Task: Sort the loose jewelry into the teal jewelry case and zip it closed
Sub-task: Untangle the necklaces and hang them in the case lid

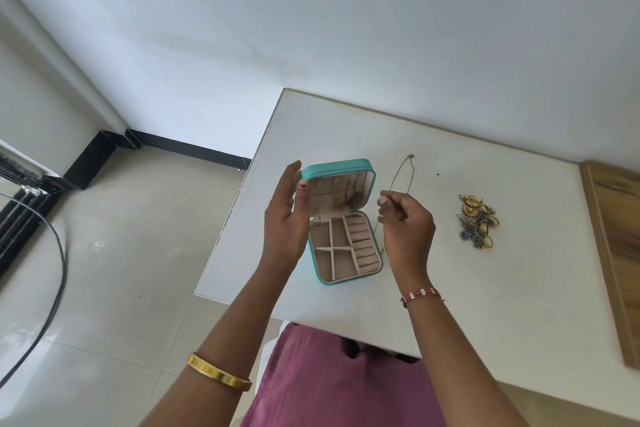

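Right now my left hand (285, 218) is raised at the centre of the frame, fingers straight and relaxed, its fingertips against the left edge of the upright lid of the teal jewelry case (341, 220). That hand grips nothing; it only touches the lid. The case lies open on the white table (502, 270), just below the middle of the picture, its pink lining showing. Its tray is split into small square compartments on the left and a row of ring rolls on the right. A few small pieces hang inside the lid, though they are too small for me to tell what they are.

My right hand (408, 230) is just right of the case, fingers curled, thumb and forefinger pinching a thin silver chain necklace (403, 172). The chain runs up and away from my fingers toward the far part of the table; I think its far end lies on the tabletop, but the view is too fine to be sure. A red and white thread band sits on my right wrist, and a gold bangle (220, 376) on my left forearm at the lower left.

Further right, well apart from the case, a heap of loose jewelry (479, 220) lies on the table: gold flower pieces, rings and dark blue bits tangled together. A wooden board (613, 253) lies along the right edge of the frame.
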